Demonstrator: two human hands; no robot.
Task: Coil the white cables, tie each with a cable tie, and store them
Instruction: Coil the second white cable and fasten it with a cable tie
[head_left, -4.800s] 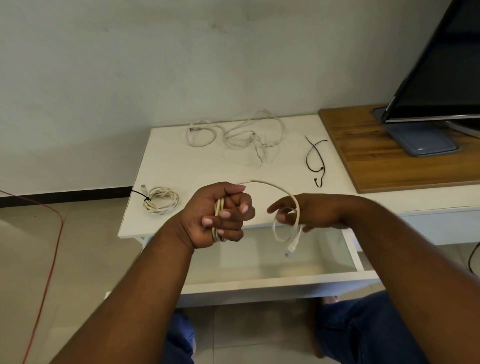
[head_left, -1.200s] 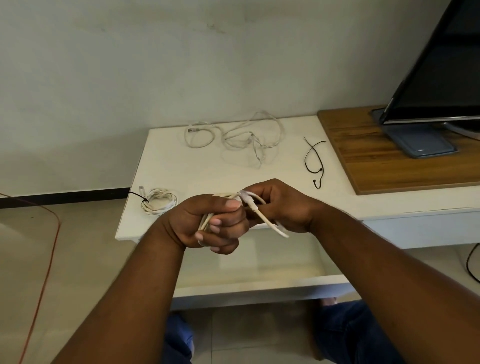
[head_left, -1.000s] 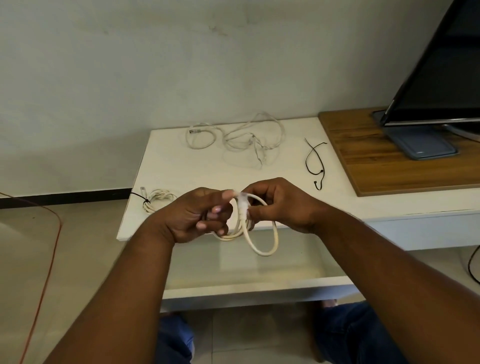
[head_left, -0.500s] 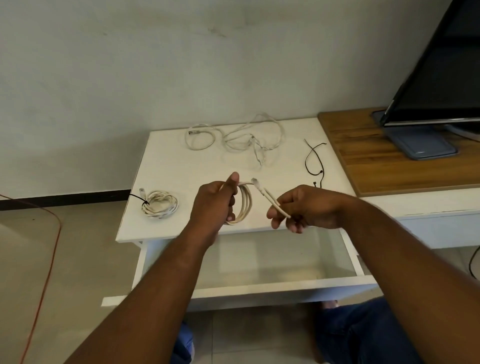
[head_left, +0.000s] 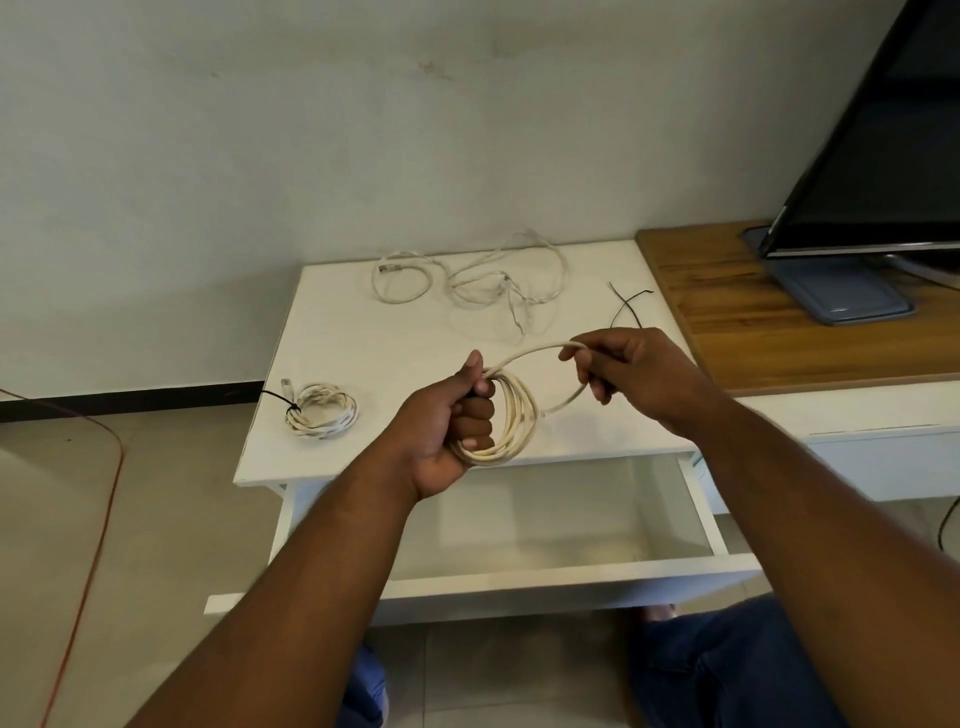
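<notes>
**A:** Why is the left hand (head_left: 457, 421) fisted like that over the white rectangular tabletop (head_left: 363, 353)?

**B:** Its fingers are curled tight through the round bundle of cream-white cable (head_left: 511, 421), thumb pressed on top. That clamp likely keeps the loops stacked so they don't spring apart.

**A:** And the right hand (head_left: 623, 371)?

**B:** Its fingertips are pinched narrowly on the loose tail of the same cable, which arches from the bundle to that hand, the free end dangling just beside the coil. Held out that way, the tail can be laid on as one last loop, I'd guess.

**A:** So nothing is tied yet?

**B:** Not this one. The thin black cable tie (head_left: 626, 304) lies at the tabletop's far right edge, behind the right hand, presumably within reach for the next step.

**A:** The others?

**B:** A small white coil already cinched with a black tie (head_left: 322, 413) rests at the tabletop's near left corner. A tangled loose white cable (head_left: 478, 283) sprawls along the back edge.

**A:** And storage?

**B:** The open white drawer (head_left: 519, 577) sits pulled out below the tabletop's front edge; no cable shows inside it.
</notes>
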